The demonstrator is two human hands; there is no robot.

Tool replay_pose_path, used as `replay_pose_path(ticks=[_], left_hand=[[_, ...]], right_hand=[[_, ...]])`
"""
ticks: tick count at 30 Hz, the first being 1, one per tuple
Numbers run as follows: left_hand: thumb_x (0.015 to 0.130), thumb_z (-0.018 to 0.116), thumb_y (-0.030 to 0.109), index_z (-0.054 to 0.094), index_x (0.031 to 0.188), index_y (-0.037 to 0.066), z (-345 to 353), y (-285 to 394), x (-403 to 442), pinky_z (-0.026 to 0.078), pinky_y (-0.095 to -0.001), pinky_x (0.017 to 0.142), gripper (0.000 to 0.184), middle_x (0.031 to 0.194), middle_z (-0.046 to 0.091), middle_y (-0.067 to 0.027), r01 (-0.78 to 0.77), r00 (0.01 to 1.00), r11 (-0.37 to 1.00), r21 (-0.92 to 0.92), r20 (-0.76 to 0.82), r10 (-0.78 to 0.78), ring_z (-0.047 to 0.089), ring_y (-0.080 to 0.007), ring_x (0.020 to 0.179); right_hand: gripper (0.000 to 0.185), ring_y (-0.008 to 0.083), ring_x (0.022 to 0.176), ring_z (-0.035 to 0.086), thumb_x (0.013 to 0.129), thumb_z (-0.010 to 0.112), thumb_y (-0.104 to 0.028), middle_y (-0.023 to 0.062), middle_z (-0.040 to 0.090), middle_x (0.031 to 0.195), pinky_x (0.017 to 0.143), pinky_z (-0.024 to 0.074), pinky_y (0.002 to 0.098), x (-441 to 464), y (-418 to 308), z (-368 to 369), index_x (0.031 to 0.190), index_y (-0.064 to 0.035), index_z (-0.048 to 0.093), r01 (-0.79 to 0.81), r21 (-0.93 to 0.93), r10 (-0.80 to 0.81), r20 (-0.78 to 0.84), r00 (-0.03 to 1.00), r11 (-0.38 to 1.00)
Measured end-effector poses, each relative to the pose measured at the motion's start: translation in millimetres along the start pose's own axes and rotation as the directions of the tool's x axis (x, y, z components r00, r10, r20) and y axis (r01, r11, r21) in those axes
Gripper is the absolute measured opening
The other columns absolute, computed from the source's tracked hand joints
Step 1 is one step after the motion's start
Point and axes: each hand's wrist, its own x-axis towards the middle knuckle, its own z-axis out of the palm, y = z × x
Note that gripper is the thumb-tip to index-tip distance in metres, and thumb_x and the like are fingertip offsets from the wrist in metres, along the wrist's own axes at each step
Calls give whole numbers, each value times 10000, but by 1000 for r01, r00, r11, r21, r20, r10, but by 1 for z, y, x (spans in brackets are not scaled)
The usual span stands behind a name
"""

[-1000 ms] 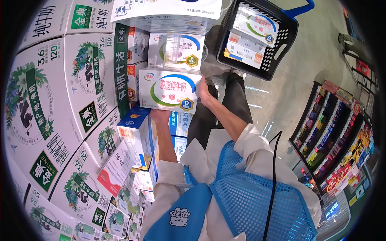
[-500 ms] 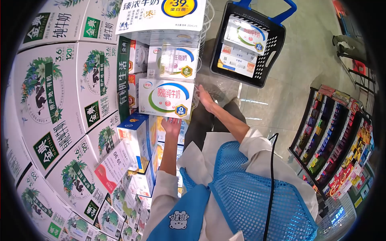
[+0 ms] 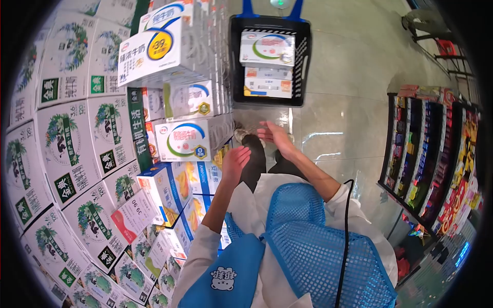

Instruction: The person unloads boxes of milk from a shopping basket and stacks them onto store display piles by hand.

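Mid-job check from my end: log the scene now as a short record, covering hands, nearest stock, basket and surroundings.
left hand: empty, open, just right of the skim milk box in view; hand at the picture's lower middle
right hand: empty, open, above the legs
skim milk box: in the stack, blue badge facing out
basket: on the floor, blue handles, beyond the hands
basket contents: milk boxes
price tag: reads 39.90, left of the hands
display rack: far right, colorful packs

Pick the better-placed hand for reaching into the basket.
Right hand, I'd say: it's open, looks empty and is nearer the black basket. Left hand also looks empty, but sits farther back, closer to the skim milk carton.
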Motion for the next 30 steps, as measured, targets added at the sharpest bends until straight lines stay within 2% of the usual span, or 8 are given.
replay_pose_path(ticks=[1,3,8,17,22,25,27,30], left_hand=[[990,360,327,471,1221,-30,13,-5,0,405,-396,1032,440,1266,538,-208,23,999,999,24,23,-24,541,-302,1173],[989,368,321,481,1216,-21,33,-17,-1,410,-390,1027,426,1260,549,-195,44,998,997,61,52,-48,550,-291,1163],[986,387,257,509,1202,10,66,-56,-9,426,-374,1011,350,1253,566,-166,0,974,991,137,223,-31,559,-282,1157],[977,395,234,504,1205,-5,100,-102,-23,421,-394,1021,348,1246,563,-180,61,993,990,126,97,-74,543,-299,1175],[964,394,224,510,1200,-13,108,-93,-25,419,-399,1023,354,1236,569,-180,46,998,992,113,35,-50,540,-299,1178],[954,405,222,517,1186,-16,110,-82,-24,424,-399,1015,351,1225,577,-178,29,997,998,62,65,-33,548,-297,1165],[948,419,221,524,1172,-16,113,-75,-21,431,-394,1005,343,1218,582,-175,5,995,1000,15,103,-7,556,-294,1151],[944,428,212,529,1157,-14,121,-62,-13,434,-393,1000,327,1213,585,-175,11,997,1000,-18,80,-10,563,-292,1142]], right_hand=[[503,163,1026,596,1012,333,-424,94,622,1141,938,437,313,-12,-1,-13,1293,-42,500,16,8,-16,-9,1000,1000],[433,138,933,603,1013,356,-353,90,637,1067,861,467,276,-35,1,-38,1233,-29,541,69,72,-65,-55,996,995],[396,141,914,618,1006,385,-300,101,640,1059,838,490,259,-80,20,-102,1223,-8,543,94,118,-83,-99,992,989],[375,122,905,620,998,414,-292,83,656,1036,815,483,245,-114,36,-173,1178,-9,581,75,87,-66,-108,992,993],[357,121,910,617,993,432,-280,73,659,1040,792,476,242,-107,20,-185,1175,-15,587,109,30,-107,-54,993,994],[350,129,924,618,990,442,-271,74,659,1048,797,473,244,-103,2,-184,1179,-13,585,137,32,-136,-36,990,990],[347,139,941,619,988,451,-260,84,658,1056,804,469,242,-101,-11,-180,1191,-9,577,151,-32,-152,-18,988,988],[343,148,955,620,985,465,-247,90,655,1065,821,468,246,-94,-30,-174,1204,-5,569,134,-100,-133,20,991,986]])
